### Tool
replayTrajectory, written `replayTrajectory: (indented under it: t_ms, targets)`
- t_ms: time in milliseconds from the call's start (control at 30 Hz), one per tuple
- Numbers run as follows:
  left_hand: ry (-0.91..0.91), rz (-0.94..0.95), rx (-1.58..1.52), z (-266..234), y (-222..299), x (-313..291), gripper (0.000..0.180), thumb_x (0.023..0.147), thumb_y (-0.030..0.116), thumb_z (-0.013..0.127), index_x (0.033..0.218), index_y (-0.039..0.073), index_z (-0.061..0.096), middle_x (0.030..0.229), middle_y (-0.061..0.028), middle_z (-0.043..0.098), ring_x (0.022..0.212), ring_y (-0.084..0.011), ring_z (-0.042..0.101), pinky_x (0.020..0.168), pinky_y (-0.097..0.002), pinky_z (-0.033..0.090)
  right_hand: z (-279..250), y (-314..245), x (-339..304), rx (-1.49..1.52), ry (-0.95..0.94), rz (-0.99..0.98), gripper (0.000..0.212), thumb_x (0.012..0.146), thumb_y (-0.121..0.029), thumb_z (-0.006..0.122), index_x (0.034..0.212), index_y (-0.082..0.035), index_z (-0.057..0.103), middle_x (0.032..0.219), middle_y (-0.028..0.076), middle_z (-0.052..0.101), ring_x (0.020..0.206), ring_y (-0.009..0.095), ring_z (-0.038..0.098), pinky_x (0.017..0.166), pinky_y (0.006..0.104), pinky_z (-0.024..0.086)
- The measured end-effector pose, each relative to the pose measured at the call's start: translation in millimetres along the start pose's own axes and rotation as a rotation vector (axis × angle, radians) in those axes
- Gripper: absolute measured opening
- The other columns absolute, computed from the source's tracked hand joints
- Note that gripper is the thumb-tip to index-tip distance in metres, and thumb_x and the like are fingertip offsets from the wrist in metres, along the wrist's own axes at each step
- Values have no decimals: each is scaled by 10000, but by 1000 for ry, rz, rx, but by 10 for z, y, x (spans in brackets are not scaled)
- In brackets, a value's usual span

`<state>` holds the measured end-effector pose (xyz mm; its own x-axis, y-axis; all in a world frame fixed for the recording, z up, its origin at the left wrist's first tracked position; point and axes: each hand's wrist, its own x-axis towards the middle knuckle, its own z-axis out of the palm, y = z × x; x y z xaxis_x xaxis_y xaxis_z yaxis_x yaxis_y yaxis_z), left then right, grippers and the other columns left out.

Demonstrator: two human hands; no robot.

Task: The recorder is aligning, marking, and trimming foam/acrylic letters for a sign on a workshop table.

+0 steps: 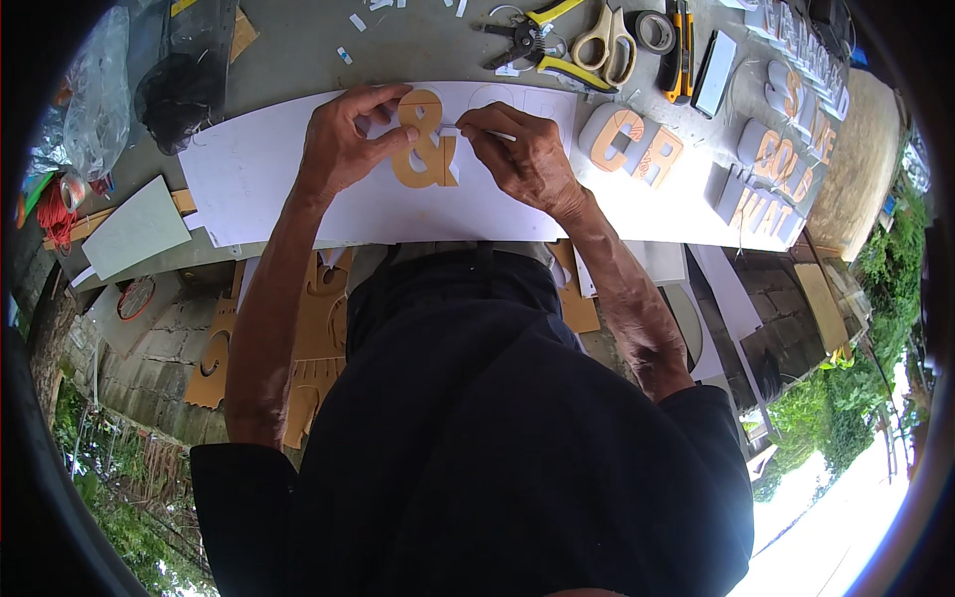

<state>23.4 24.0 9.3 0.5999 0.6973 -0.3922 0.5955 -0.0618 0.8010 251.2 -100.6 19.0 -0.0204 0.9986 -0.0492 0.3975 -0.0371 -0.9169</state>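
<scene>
An orange ampersand-shaped cutout [426,149] lies flat on a large white sheet [259,179] spread over the grey worktable. My left hand [343,139] presses down on the cutout's left side with fingers spread over its top. My right hand [522,154] is closed on a thin white pencil-like tool [494,133], its tip at the cutout's upper right edge.
At the table's far edge lie pliers [522,42], scissors [607,42], a tape roll [655,30] and a yellow utility knife [680,50]. Finished orange-faced grey letters [632,144] sit to the right. Orange offcuts [308,328] hang below the table, plastic bags [99,90] at left.
</scene>
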Motion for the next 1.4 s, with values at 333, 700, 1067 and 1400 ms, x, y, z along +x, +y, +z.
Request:
replayTrajectory:
  t_ms: [333, 700, 1067, 1400]
  targets:
    - [15, -10, -13, 21, -36, 1, 538, 766, 278, 885, 1260, 127, 737, 1037, -17, 757, 856, -152, 650, 784, -314, 567, -101, 67, 169, -65, 120, -89, 197, 890, 20, 685, 1082, -23, 683, 939, 148, 716, 760, 332, 730, 672, 390, 583]
    - [9, -18, -32, 21, -51, -7, 547, 762, 269, 890, 1268, 132, 735, 1037, -6, 757, 840, -144, 640, 781, -305, 565, -172, -118, -133, 41, 202, 123, 139, 977, -33, 643, 1093, -17, 717, 950, 101, 748, 731, 171, 724, 620, 293, 589]
    - [-6, 5, -11, -7, 24, 0, 523, 782, 256, 881, 1270, 137, 735, 1055, -13, 757, 898, -132, 664, 790, -300, 551, 293, -215, -610, 105, 347, 223, 208, 907, 61, 653, 1107, 6, 677, 1005, 162, 724, 877, 325, 738, 756, 372, 595]
    - [-48, 3, -29, -23, 80, 10, 497, 804, 189, 859, 1273, 95, 726, 1064, -37, 746, 904, -123, 667, 781, -275, 558, 438, -192, -663, -15, 413, 123, 273, 871, 78, 672, 1137, 19, 652, 1043, 142, 704, 865, 331, 720, 728, 387, 606]
